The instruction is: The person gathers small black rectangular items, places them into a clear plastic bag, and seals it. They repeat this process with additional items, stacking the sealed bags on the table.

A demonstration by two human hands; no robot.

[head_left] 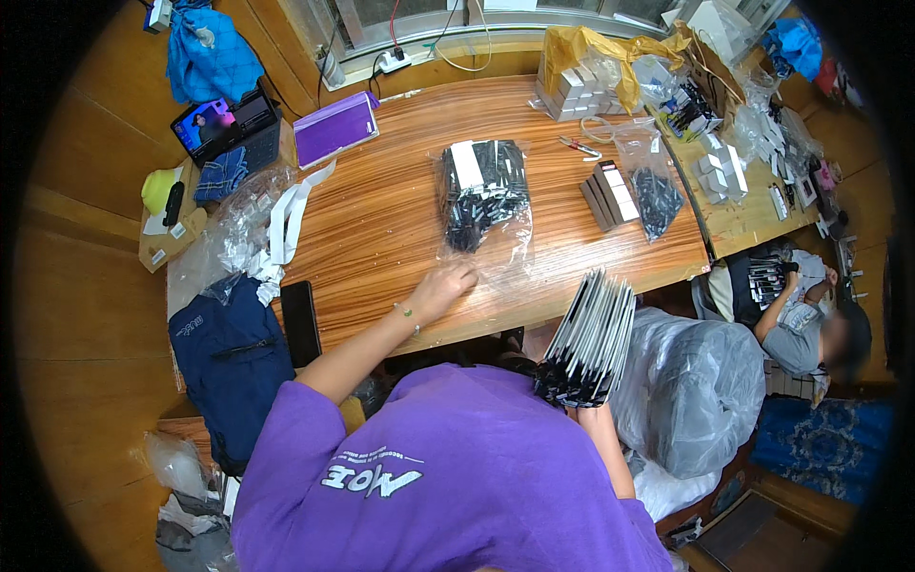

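Observation:
A clear plastic bag packed with small black-and-white pieces lies in the middle of the wooden table, its loose end toward me. At that loose end is my left hand, fingers curled and closed on the plastic. To the right, beyond the table's front edge, a thick fanned bundle of slim white strips with black ends is held up by my right hand. The bundle hides most of that hand; only the wrist and forearm show below it. What kind of pieces the strips are, I cannot tell.
On the table's right stand brown-and-white boxes, a bag of black parts and red-handled pliers. A phone and navy bag lie left. A plastic-wrapped bundle is right of me; another person sits beyond.

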